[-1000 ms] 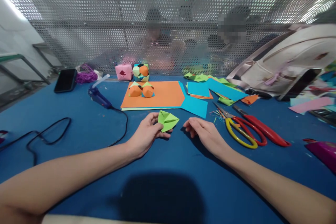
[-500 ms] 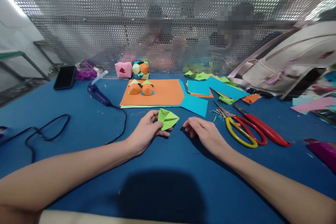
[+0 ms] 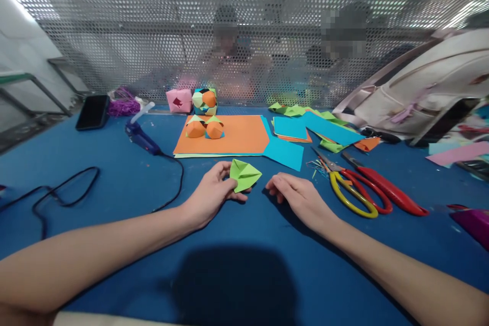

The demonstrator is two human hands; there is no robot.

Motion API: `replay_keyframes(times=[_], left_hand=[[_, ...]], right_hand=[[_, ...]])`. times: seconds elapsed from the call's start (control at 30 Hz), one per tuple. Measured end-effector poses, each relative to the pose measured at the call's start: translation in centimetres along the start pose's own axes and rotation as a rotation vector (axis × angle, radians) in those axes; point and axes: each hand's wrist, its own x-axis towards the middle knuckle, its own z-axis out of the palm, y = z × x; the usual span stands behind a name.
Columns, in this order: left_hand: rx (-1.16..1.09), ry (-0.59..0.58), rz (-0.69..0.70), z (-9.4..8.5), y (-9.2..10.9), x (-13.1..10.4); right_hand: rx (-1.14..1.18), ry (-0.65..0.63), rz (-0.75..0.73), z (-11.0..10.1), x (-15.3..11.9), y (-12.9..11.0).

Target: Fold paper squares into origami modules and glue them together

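Observation:
My left hand pinches a folded light-green paper piece by its left side, thumb on top. The piece has creases meeting near its middle and a point facing right. My right hand rests on the blue table just right of it, apart from the paper. Its fingers are curled in with the thumb against them, and nothing shows in them. Beyond my hands lies a stack of orange, blue and pale sheets, with two small folded paper shapes on its left part.
Yellow-handled scissors and a red-handled tool lie to the right. At left are a blue glue gun with its cord and a phone. Paper balls stand by the perforated metal screen. A pale backpack sits back right.
The view has shifted slightly. Both hands keep nearly the same pose, and the green paper stays in my left hand.

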Motion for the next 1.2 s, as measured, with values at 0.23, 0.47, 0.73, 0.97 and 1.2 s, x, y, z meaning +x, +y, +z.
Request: replay_keyframes(times=[0.23,0.47,0.73,0.97,1.2], left_hand=[[0.009,0.009,-0.013,0.18,0.20,-0.18],[0.006,0.005,-0.022,0.12,0.10,-0.06],[0.004,0.007,-0.015,0.17,0.20,-0.18],[0.038,0.002,-0.026,0.11,0.23,-0.14],[0.041,-0.007,-0.021,0.02,0.12,-0.20]], right_hand=[[-0.013,-0.008,-0.011,-0.09,-0.08,-0.06],[-0.021,-0.014,-0.015,-0.05,-0.08,0.02],[-0.039,-0.013,-0.028,-0.04,-0.10,0.00],[-0.058,-0.025,-0.061,-0.11,-0.05,-0.11],[-0.054,-0.025,-0.054,-0.03,-0.01,0.10]])
